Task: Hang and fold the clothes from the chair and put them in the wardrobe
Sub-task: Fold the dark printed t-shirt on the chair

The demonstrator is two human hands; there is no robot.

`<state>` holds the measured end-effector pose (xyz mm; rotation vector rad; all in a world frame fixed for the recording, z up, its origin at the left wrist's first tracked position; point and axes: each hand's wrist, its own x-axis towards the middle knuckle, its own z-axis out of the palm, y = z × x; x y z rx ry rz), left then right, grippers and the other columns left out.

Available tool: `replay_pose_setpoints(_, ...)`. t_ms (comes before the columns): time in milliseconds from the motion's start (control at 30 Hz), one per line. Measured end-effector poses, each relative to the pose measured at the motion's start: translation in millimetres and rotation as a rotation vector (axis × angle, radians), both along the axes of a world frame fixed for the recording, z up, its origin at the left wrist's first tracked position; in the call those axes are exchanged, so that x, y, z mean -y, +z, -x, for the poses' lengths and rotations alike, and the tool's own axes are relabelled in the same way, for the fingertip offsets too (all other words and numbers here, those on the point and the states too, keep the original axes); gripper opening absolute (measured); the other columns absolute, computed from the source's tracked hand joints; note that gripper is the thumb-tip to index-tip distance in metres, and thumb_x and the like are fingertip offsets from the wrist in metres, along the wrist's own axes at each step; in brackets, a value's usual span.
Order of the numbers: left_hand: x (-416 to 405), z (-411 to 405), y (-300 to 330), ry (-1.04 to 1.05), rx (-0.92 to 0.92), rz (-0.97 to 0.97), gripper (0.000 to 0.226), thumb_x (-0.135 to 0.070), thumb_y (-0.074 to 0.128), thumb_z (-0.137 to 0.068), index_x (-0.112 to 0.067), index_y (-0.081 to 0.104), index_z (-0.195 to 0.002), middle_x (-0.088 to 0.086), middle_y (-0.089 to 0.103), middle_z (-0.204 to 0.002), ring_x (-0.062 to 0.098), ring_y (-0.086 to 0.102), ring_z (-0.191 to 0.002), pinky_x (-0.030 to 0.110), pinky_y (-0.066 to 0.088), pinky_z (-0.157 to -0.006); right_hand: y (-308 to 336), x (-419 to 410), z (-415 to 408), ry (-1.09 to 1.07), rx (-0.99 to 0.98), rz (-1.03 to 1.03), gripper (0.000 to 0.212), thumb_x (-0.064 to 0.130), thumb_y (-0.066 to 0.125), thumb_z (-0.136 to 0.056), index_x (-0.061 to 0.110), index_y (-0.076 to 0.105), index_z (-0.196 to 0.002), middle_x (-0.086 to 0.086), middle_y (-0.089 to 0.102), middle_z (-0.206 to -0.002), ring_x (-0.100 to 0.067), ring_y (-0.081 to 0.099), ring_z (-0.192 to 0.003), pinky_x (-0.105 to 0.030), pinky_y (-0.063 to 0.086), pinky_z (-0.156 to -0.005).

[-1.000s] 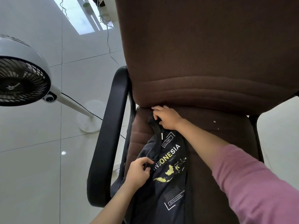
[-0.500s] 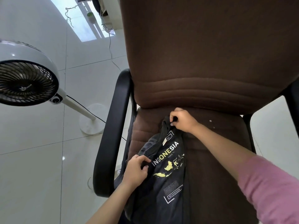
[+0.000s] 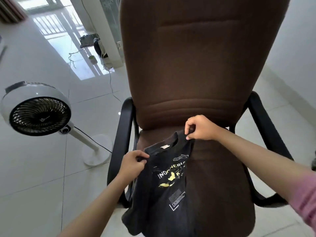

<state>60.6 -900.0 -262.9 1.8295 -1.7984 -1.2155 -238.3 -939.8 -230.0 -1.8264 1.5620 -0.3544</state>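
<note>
1. Pinching the shoulders of a dark printed T-shirt, the left hand and right hand spread it, likely for hanging.
2. It drapes over the brown chair seat, lower centre.

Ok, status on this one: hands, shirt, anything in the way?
Left hand and right hand each pinch the black T-shirt by a shoulder. Shirt hangs over brown chair seat. Fan stands off left, clear.

black t-shirt with yellow-white print, brown chair
</note>
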Motion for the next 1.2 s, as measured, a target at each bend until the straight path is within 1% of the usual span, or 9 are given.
replay_pose_setpoints(133, -2.2, -5.9, 35.2, -0.080, 0.028, 0.089, 0.027, 0.002, 0.068, -0.075, -0.025, 0.072, -0.074, -0.008, 0.067, -0.075, 0.003, 0.060, -0.066, 0.005, 0.040, -0.060, 53.4, -43.0, 6.2, 0.017, -0.066, 0.040, 0.029, 0.006, 0.083, -0.061, 0.030, 0.069, -0.067, 0.006, 0.064, -0.076, -0.010, 0.057, -0.069, -0.025, 0.046, -0.067)
replay_pose_setpoints(333, -18.9, -16.4, 93.0, -0.252, 0.030, 0.169, 0.026, -0.002, 0.071, -0.074, -0.028, 0.071, -0.070, -0.005, 0.070, -0.082, 0.011, 0.064, -0.079, 0.022, 0.048, -0.075, 128.3, -118.8, 15.2, -0.120, -0.171, 0.061, 0.019, 0.008, 0.082, -0.068, 0.023, 0.076, -0.077, 0.017, 0.066, -0.077, 0.008, 0.058, -0.077, -0.006, 0.038, -0.071)
replay_pose_setpoints(533, -52.1, -32.7, 174.2, -0.507, 0.103, 0.208, 0.029, 0.001, 0.070, -0.074, -0.028, 0.072, -0.073, 0.000, 0.070, -0.084, 0.016, 0.064, -0.082, 0.023, 0.048, -0.078, 209.5, -191.0, -4.1, -0.185, -0.143, 0.137, 0.015, 0.009, 0.082, -0.069, 0.019, 0.077, -0.078, 0.013, 0.066, -0.072, 0.009, 0.058, -0.069, -0.001, 0.037, -0.063)
replay_pose_setpoints(633, -65.0, -33.9, 217.9, -0.549, 0.124, 0.248, 0.030, 0.004, 0.067, -0.077, -0.025, 0.073, -0.077, -0.004, 0.068, -0.080, 0.015, 0.063, -0.079, 0.018, 0.047, -0.073, 244.8, -218.7, -9.7, -0.202, -0.080, 0.181, 0.013, 0.009, 0.080, -0.073, 0.019, 0.077, -0.081, 0.019, 0.067, -0.066, 0.007, 0.060, -0.068, -0.002, 0.040, -0.064)
replay_pose_setpoints(700, -68.8, -34.1, 244.5, -0.566, 0.142, 0.293, 0.032, 0.001, 0.068, -0.077, -0.031, 0.073, -0.075, -0.004, 0.069, -0.081, 0.015, 0.064, -0.082, 0.024, 0.051, -0.079, 265.4, -231.2, -10.3, -0.198, -0.048, 0.192, 0.016, 0.006, 0.076, -0.077, 0.020, 0.077, -0.084, 0.021, 0.068, -0.067, 0.006, 0.060, -0.068, -0.004, 0.041, -0.064)
replay_pose_setpoints(833, -74.0, -28.1, 295.6, -0.560, 0.166, 0.437, 0.032, -0.007, 0.070, -0.074, -0.039, 0.072, -0.070, -0.002, 0.073, -0.085, 0.014, 0.068, -0.080, 0.035, 0.054, -0.085, 303.7, -247.4, -2.3, -0.183, 0.035, 0.199, 0.021, 0.004, 0.075, -0.077, 0.023, 0.077, -0.085, 0.006, 0.073, -0.080, -0.003, 0.064, -0.076, -0.010, 0.045, -0.070)
replay_pose_setpoints(933, -81.3, -15.4, 332.5, -0.549, 0.100, 0.514, 0.031, 0.000, 0.066, -0.077, -0.030, 0.074, -0.077, 0.002, 0.072, -0.089, 0.022, 0.066, -0.081, 0.033, 0.056, -0.080, 332.6, -255.8, 7.6, -0.164, 0.125, 0.153, 0.018, 0.004, 0.077, -0.073, 0.018, 0.078, -0.084, -0.002, 0.070, -0.073, -0.008, 0.057, -0.063, -0.017, 0.042, -0.058)
replay_pose_setpoints(1067, -89.6, 4.7, 367.7, -0.514, -0.003, 0.602, 0.027, 0.006, 0.063, -0.078, -0.018, 0.075, -0.082, -0.001, 0.069, -0.082, 0.011, 0.059, -0.066, 0.023, 0.051, -0.069, 354.7, -266.2, 23.2, -0.151, 0.155, 0.116, 0.019, 0.022, 0.080, -0.060, 0.021, 0.078, -0.078, 0.000, 0.070, -0.073, -0.010, 0.056, -0.068, -0.023, 0.037, -0.059)
replay_pose_setpoints(1200, -90.5, 21.1, 383.9, -0.467, -0.076, 0.654, 0.025, 0.006, 0.064, -0.078, -0.016, 0.075, -0.083, 0.004, 0.070, -0.085, 0.018, 0.062, -0.071, 0.027, 0.055, -0.074, 365.2, -271.6, 39.3, -0.141, 0.179, 0.129, 0.014, 0.011, 0.078, -0.070, 0.024, 0.076, -0.073, 0.001, 0.063, -0.066, -0.010, 0.053, -0.063, -0.020, 0.041, -0.057)
